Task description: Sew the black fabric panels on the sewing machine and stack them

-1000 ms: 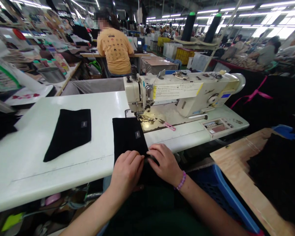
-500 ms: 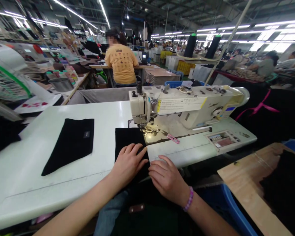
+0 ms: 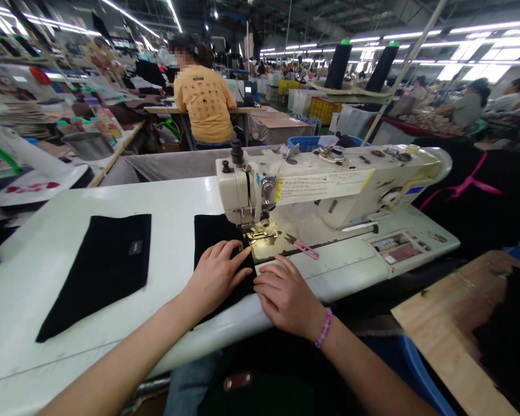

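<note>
My left hand [image 3: 214,274] lies flat, fingers stretched out, on a black fabric piece [image 3: 210,231] on the white sewing table [image 3: 177,190]. That piece runs up under the presser foot [image 3: 260,234] of the cream sewing machine [image 3: 325,179]. My right hand [image 3: 283,294] rests just right of the fabric's near edge, fingers loosely curled, touching the edge; a bead bracelet is on its wrist. A second black fabric piece [image 3: 101,268] with a small label lies flat further left.
Pink thread snips [image 3: 303,247] lie on the machine bed. A plywood board [image 3: 455,335] with dark cloth and a blue bin [image 3: 420,375] stand at the right. A person in a yellow shirt [image 3: 203,101] sits at the table ahead. Cluttered benches fill the left.
Both hands have slid forward over the table, pushing the black piece toward the presser foot; the left hand went from curled at the table's edge to flat on the cloth.
</note>
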`<state>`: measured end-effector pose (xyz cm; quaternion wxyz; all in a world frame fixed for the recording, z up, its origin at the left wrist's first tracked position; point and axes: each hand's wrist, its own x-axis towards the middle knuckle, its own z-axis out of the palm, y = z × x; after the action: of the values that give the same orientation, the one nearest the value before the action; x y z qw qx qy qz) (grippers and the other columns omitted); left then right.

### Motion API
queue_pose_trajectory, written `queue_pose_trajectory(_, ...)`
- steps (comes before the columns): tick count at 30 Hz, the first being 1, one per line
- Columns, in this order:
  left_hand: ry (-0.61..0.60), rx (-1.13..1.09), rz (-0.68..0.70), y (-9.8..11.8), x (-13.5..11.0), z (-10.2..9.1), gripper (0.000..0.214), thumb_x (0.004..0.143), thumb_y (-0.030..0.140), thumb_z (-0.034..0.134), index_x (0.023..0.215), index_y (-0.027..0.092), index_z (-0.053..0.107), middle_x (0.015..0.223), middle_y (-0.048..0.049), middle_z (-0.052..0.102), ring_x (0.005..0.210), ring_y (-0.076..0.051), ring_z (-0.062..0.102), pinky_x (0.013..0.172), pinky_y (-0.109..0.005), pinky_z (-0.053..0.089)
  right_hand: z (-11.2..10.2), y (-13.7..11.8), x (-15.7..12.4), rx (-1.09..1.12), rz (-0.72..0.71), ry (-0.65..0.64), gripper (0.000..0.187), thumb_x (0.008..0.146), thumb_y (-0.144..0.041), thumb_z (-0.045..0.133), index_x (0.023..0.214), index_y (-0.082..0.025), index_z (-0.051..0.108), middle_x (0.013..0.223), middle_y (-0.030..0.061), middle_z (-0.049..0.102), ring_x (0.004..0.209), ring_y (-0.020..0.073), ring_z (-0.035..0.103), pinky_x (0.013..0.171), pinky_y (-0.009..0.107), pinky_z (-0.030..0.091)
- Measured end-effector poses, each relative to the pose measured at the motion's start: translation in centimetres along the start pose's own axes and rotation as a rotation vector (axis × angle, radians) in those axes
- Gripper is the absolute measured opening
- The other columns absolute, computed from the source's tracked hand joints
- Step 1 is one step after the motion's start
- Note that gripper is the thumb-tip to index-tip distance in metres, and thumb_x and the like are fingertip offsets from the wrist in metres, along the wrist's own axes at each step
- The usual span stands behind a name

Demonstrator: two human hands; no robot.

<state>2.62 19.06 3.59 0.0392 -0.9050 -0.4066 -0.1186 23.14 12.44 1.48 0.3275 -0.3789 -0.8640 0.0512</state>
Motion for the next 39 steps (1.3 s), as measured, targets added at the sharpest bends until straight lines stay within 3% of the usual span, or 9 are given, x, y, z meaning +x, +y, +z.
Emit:
queue_pose_trajectory(4, 0.016, -0.079, 0.053, 0.2, -0.4, -0.4, 0.032, 0.097, 0.032, 0.053, 0.124, 0.020, 0.067, 0.124, -0.0110, 0.065, 0.115, -0.029, 0.058, 0.099, -0.050, 0.050, 0.1, 0.9, 1.2, -0.002, 0.000, -0.010, 0.017, 0.092, -0.011, 0.055, 0.097, -0.019, 0.068, 0.103, 0.0046, 0.073, 0.112, 0.0210, 0.059, 0.119, 0.049, 0.026)
queue_pose_trajectory(10, 0.044, -0.220, 0.126, 0.7, -1.3, -0.8, 0.030, 0.101, 0.026, 0.045, 0.107, 0.016, 0.072, 0.109, -0.0101, 0.071, 0.103, -0.023, 0.065, 0.094, -0.041, 0.055, 0.3, 2.2, 2.6, -0.028, 0.008, -0.027, 0.017, 0.094, -0.013, 0.055, 0.103, -0.019, 0.069, 0.109, 0.0051, 0.073, 0.111, 0.0220, 0.058, 0.118, 0.051, 0.027)
queue_pose_trajectory(14, 0.094, -0.208, 0.156, -0.4, -0.9, -0.2, 0.031, 0.101, 0.026, 0.046, 0.110, 0.014, 0.072, 0.114, -0.0117, 0.072, 0.107, -0.024, 0.066, 0.097, -0.042, 0.056, 0.5, 2.9, 3.6, -0.055, 0.012, -0.029, 0.017, 0.093, -0.013, 0.057, 0.104, -0.017, 0.070, 0.110, 0.0054, 0.071, 0.112, 0.0224, 0.056, 0.118, 0.050, 0.028)
queue_pose_trajectory(21, 0.031, -0.206, 0.173, -2.5, 1.1, 0.1, 0.036, 0.102, 0.031, 0.040, 0.109, 0.015, 0.072, 0.114, -0.0121, 0.071, 0.108, -0.024, 0.065, 0.096, -0.041, 0.056, 0.9, 3.9, 5.3, -0.171, 0.074, -0.070, 0.015, 0.094, -0.018, 0.059, 0.097, -0.019, 0.074, 0.100, 0.0061, 0.065, 0.102, 0.0233, 0.052, 0.108, 0.046, 0.038)
queue_pose_trajectory(28, 0.028, -0.227, 0.192, -4.3, 3.0, -0.1, 0.040, 0.102, 0.030, 0.038, 0.106, 0.013, 0.074, 0.110, -0.0133, 0.071, 0.104, -0.024, 0.065, 0.093, -0.040, 0.057, 1.4, 4.9, 6.8, -0.230, 0.112, -0.105, 0.015, 0.096, -0.022, 0.059, 0.100, -0.020, 0.074, 0.099, 0.0054, 0.065, 0.098, 0.0238, 0.053, 0.105, 0.048, 0.037)
queue_pose_trajectory(33, 0.024, -0.217, 0.208, -5.4, 3.9, 0.3, 0.040, 0.103, 0.030, 0.037, 0.106, 0.015, 0.074, 0.109, -0.0125, 0.070, 0.104, -0.023, 0.064, 0.095, -0.040, 0.055, 1.2, 4.4, 6.3, -0.215, 0.168, -0.108, 0.018, 0.095, -0.026, 0.062, 0.110, -0.020, 0.071, 0.105, 0.0063, 0.065, 0.106, 0.0258, 0.052, 0.108, 0.050, 0.035)
queue_pose_trajectory(39, 0.075, -0.214, 0.192, -5.7, 3.8, 0.6, 0.039, 0.102, 0.027, 0.038, 0.112, 0.013, 0.073, 0.114, -0.0146, 0.070, 0.107, -0.024, 0.063, 0.099, -0.043, 0.054, 1.0, 1.1, 3.0, -0.156, 0.259, -0.063, 0.031, 0.093, -0.032, 0.067, 0.119, -0.016, 0.066, 0.117, 0.0099, 0.063, 0.110, 0.0274, 0.052, 0.108, 0.050, 0.038)
